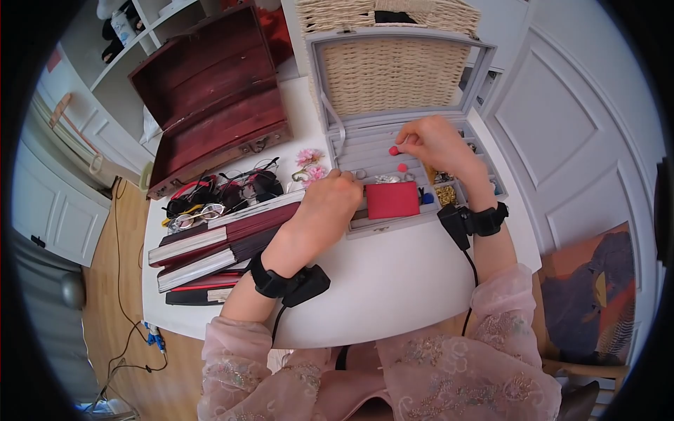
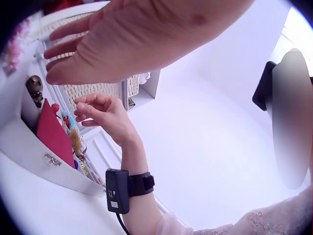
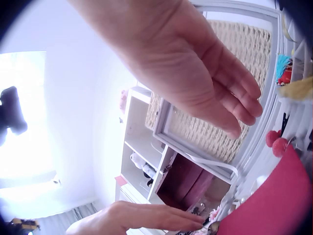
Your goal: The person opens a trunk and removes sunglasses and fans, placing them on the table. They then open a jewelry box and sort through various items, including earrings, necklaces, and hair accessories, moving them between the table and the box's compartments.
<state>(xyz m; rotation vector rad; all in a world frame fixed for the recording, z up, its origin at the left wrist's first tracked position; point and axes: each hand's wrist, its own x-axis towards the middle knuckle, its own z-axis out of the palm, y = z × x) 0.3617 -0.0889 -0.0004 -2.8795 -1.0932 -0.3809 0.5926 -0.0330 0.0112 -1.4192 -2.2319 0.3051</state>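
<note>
A grey jewelry box [image 1: 349, 228] stands with its windowed lid [image 1: 316, 70] raised. Over its right half is my right hand [image 1: 439, 144], fingers loosely bent; in the right wrist view nothing shows between them. Two red pom-poms [image 3: 273, 138] lie in the box below those fingertips, beside a slim black clip [image 3: 285, 120]. At the box's front left, my left hand [image 1: 326, 207] has its fingers stretched out, fingertips close to a dark brown ornament [image 2: 34, 88]. A flat red rectangular piece [image 1: 393, 201] leans at the box's front, between the two hands.
Left of the box, pink flowers [image 1: 309, 158] and a pile of sunglasses [image 1: 267, 184] lie on the white table [image 1: 393, 281]. Several thick books [image 1: 203, 245] are stacked in front of them. Behind stand an open dark red case [image 1: 210, 126] and a wicker basket [image 1: 393, 70].
</note>
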